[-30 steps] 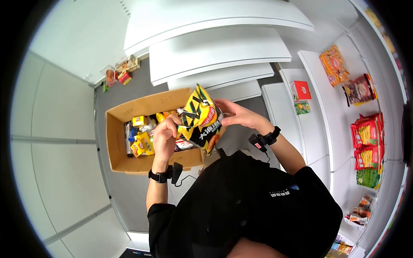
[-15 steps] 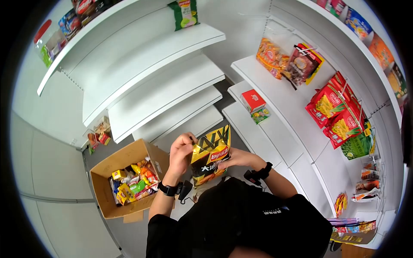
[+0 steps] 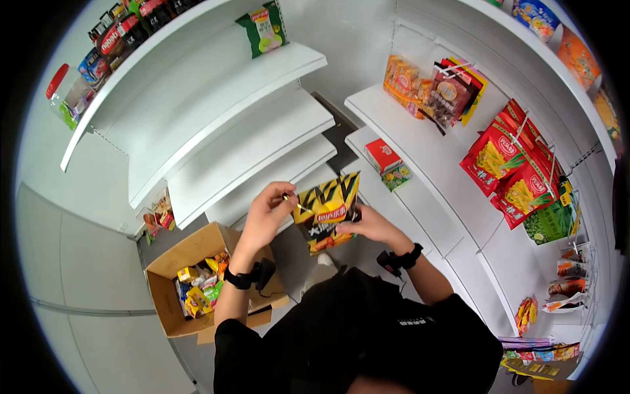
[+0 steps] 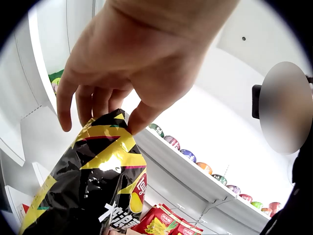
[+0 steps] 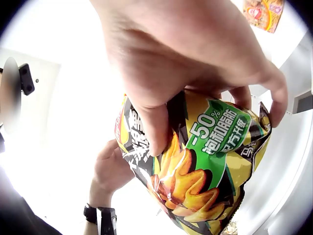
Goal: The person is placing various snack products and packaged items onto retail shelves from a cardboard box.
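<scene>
Lay's chip bag, black and yellow, is held in front of the person's body. Left hand pinches it near a top corner; right hand grips the opposite side, other fingers seemingly behind, partly hidden. An open cardboard box stands nearby, holding packets.

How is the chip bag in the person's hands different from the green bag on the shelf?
The chip bag is mainly black and yellow; the green bag is mostly green with a pale panel. The chip bag is held between the left hand and right hand; the green bag stands on a white shelf, untouched. Both are printed snack packets.
</scene>
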### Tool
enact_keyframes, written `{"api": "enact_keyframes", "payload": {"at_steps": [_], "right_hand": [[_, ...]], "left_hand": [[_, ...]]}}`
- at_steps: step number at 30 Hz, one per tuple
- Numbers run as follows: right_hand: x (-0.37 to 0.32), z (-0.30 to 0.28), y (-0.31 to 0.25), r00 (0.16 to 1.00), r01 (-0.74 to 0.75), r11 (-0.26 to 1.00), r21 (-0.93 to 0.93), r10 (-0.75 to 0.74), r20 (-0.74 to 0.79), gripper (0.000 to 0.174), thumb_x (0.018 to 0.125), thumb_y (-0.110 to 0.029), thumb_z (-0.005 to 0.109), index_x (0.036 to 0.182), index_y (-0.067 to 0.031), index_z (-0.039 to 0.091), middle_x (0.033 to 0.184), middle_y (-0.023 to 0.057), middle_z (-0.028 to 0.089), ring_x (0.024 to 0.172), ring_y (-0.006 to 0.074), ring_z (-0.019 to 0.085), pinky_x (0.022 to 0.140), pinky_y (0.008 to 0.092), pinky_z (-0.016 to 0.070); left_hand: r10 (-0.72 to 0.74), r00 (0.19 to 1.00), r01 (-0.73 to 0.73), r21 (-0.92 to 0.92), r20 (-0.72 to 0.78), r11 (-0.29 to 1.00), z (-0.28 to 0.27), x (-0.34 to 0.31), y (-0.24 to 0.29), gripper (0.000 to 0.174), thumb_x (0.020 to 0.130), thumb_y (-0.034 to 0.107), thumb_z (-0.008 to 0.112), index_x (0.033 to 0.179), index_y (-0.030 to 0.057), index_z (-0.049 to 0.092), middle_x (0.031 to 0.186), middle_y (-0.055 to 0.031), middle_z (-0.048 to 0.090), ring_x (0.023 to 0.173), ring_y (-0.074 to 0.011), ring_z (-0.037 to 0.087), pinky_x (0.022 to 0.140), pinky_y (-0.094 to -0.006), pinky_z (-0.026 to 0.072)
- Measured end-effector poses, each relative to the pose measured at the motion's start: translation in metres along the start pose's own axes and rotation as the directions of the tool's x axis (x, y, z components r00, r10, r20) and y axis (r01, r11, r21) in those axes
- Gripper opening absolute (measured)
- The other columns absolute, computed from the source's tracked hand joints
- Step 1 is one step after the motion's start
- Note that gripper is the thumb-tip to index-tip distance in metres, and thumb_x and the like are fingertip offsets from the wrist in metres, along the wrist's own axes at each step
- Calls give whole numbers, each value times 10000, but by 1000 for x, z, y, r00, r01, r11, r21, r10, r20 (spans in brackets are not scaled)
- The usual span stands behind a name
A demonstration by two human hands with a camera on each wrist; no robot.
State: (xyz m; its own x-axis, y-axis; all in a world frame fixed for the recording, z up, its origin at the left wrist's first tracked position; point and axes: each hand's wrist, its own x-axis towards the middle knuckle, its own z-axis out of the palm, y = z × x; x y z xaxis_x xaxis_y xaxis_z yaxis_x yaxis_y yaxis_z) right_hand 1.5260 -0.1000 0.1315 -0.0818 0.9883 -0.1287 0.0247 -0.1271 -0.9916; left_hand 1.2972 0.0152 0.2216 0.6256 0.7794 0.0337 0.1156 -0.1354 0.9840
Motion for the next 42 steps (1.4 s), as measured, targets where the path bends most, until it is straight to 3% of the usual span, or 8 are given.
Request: {"api": "enact_keyframes", "payload": {"at_steps": [8,18,23,26,29,34,39,42], "right_hand": [[69,-23,4,992,106,980,-168,-116,-51,545,762,-284,743,1152,48,556,1007,136,662,915,192,610,848,300,453],[181,-13,-22,988,108,983,-148,-123,-98,528,768,-275,741,1149,43,562,1005,127,660,938,182,604,867,291,445],[233,-20,-33,984,113,978,-173,-134,-117,526,768,-262,747,1152,43,559,1037,125,646,951,177,589,871,295,439],[261,-30,-60,973,137,969,-204,-170,-156,520,771,-200,758,1175,43,539,1057,103,636,965,143,573,874,280,443],[288,-47,-110,961,197,979,56,-182,-210,466,774,-132,753,1164,21,550,1078,67,623,979,125,563,899,277,444],[360,-92,-200,875,427,893,-140,-448,-185,453,825,-242,704,1196,-30,553,1091,28,621,982,122,565,870,258,444],[446,-142,-231,956,233,966,-109,-249,-157,534,821,-384,687,1226,-73,531,1159,49,594,1056,156,541,875,366,413],[504,-178,-212,969,90,987,-130,-117,-218,503,805,-326,713,1205,-70,549,1160,43,601,1078,164,539,875,337,431]], "left_hand": [[54,998,-44,242,-34,969,-37,47,-17,129,860,88,607,908,-31,625,901,-75,656,860,-123,584,802,-261,457],[-70,971,-6,-314,-230,949,-118,129,-47,96,878,72,608,872,-11,657,968,-72,664,894,-132,604,799,-262,493],[-74,966,-32,-395,-250,918,-145,172,-56,115,904,126,590,903,22,639,1022,-74,650,919,-127,607,802,-267,508],[34,967,-134,-392,-251,910,-166,186,-54,150,921,152,562,994,26,602,1095,-103,603,992,-186,599,844,-328,519],[119,966,-200,-375,-228,905,-190,186,-53,205,936,172,518,1064,17,559,1184,-135,532,1045,-266,581,886,-418,518],[59,967,-147,-356,-246,923,-211,187,-64,197,924,149,533,1065,17,570,1171,-129,539,1028,-253,589,847,-394,538],[23,958,-121,-331,-286,936,-216,182,-63,197,917,157,553,1056,20,581,1163,-125,543,988,-221,602,828,-376,545],[-12,933,-103,-301,-359,948,-219,172,-63,192,916,167,560,1044,28,589,1163,-121,545,963,-202,609,800,-361,554]]}}
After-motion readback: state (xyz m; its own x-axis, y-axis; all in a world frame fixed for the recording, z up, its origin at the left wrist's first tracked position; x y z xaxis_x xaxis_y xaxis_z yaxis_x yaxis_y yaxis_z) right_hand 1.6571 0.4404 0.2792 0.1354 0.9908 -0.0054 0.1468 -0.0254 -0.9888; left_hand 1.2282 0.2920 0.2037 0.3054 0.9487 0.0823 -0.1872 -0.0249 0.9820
